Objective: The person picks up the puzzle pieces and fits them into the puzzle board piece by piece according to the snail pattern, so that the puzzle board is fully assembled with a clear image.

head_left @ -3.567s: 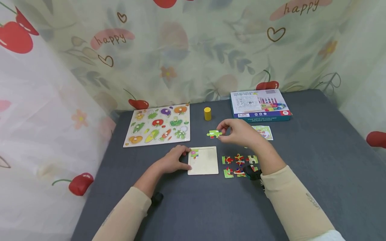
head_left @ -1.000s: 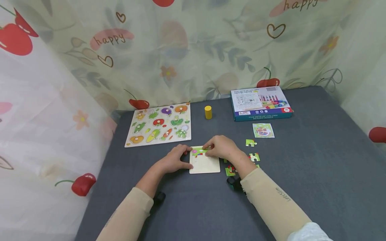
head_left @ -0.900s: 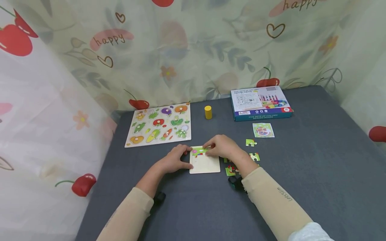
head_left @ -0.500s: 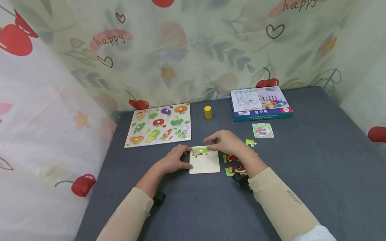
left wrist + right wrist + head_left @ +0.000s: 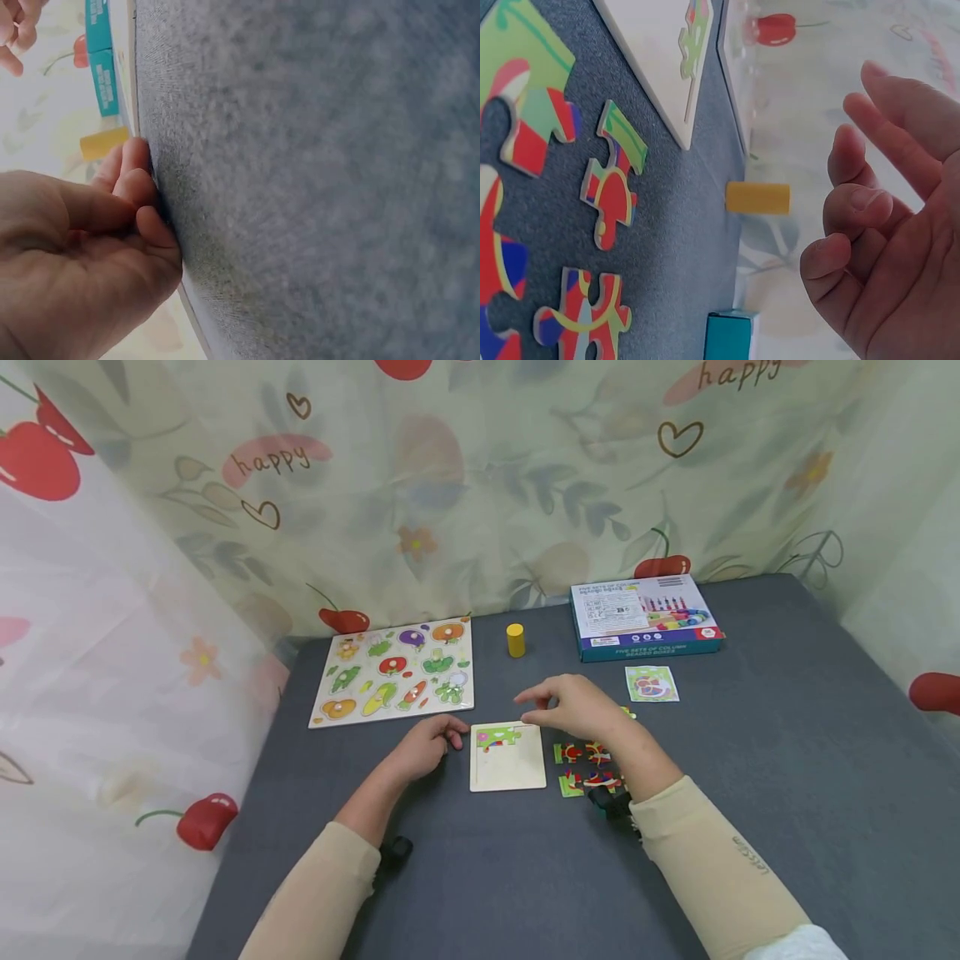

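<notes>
A small square wooden puzzle tray (image 5: 507, 770) lies in the middle of the table, with joined green puzzle pieces (image 5: 498, 738) in its top left corner. My left hand (image 5: 422, 750) is at the tray's left side, index fingertip right at the upper left corner, other fingers loosely curled and holding nothing. Above and right of the tray hovers my right hand (image 5: 577, 706), its fingers relaxed and nothing between them. Several loose puzzle pieces (image 5: 572, 753) lie right of the tray; the right hand and forearm hide some in the head view. The right wrist view shows a red-and-green piece (image 5: 613, 187) up close.
A vegetable puzzle board (image 5: 393, 672) lies at the back left. A yellow cylinder (image 5: 516, 641) stands behind the tray. At the back right are a boxed bead set (image 5: 647, 618) and a small picture card (image 5: 652, 684). A patterned curtain (image 5: 480, 485) hangs behind the table.
A green piece from my right hand now lies in the tray beside the corner piece. That hand has let go, lifted and moved right. My left thumb has come off the tray's left edge.
</notes>
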Demonstrator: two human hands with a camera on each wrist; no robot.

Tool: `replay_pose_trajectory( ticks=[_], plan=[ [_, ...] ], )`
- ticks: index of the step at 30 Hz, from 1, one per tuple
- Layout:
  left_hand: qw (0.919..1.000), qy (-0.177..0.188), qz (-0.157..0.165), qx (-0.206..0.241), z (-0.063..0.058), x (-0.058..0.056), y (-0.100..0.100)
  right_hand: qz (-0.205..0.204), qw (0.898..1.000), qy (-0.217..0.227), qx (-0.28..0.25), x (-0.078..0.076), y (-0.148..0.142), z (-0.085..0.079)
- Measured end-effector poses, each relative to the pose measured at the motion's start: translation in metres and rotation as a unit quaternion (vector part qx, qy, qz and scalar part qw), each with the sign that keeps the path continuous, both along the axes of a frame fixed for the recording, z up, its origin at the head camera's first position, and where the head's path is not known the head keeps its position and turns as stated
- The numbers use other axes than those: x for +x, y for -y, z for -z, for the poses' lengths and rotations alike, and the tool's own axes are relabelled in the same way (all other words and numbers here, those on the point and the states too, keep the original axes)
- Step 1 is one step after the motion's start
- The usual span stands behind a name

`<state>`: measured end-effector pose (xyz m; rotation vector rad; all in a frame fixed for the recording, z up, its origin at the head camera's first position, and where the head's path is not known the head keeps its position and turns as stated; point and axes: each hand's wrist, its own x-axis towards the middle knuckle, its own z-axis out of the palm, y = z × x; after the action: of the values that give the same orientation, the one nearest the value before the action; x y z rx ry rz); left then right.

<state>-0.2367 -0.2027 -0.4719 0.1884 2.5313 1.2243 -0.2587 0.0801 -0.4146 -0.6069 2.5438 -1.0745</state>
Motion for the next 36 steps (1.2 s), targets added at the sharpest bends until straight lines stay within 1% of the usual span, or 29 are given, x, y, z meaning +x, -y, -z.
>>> replay_pose_trajectory(
  ticks=[2,4,8,10,16,26,31,36],
  plan=[
    [0.9997,-0.012,-0.021,0.005,0.001,-0.002,0.000,0.005,1.000,0.002,-0.002,0.001,-0.001,-0.002],
    [0.9993,-0.016,-0.034,0.005,0.001,-0.002,-0.001,0.007,1.000,0.002,-0.001,0.001,-0.003,-0.003],
    [0.9990,-0.010,-0.044,0.004,0.000,-0.002,-0.003,0.011,1.000,0.003,0.003,0.001,-0.005,-0.003],
    [0.9991,-0.007,-0.042,0.002,-0.002,-0.001,-0.004,0.010,1.000,0.001,0.005,0.001,-0.008,-0.003],
    [0.9994,-0.005,-0.027,-0.020,-0.002,-0.002,-0.005,0.003,1.000,-0.017,0.025,-0.002,-0.028,-0.001],
    [0.9974,-0.015,-0.015,-0.069,-0.004,-0.001,-0.006,0.037,0.997,-0.007,0.062,-0.007,-0.064,0.009],
    [0.9969,-0.028,-0.012,-0.073,-0.003,-0.001,-0.006,0.051,0.996,-0.004,0.075,-0.008,-0.079,0.013],
    [0.9967,-0.036,-0.005,-0.073,-0.002,0.001,-0.007,0.061,0.995,0.010,0.076,-0.009,-0.096,0.018]
  ],
)
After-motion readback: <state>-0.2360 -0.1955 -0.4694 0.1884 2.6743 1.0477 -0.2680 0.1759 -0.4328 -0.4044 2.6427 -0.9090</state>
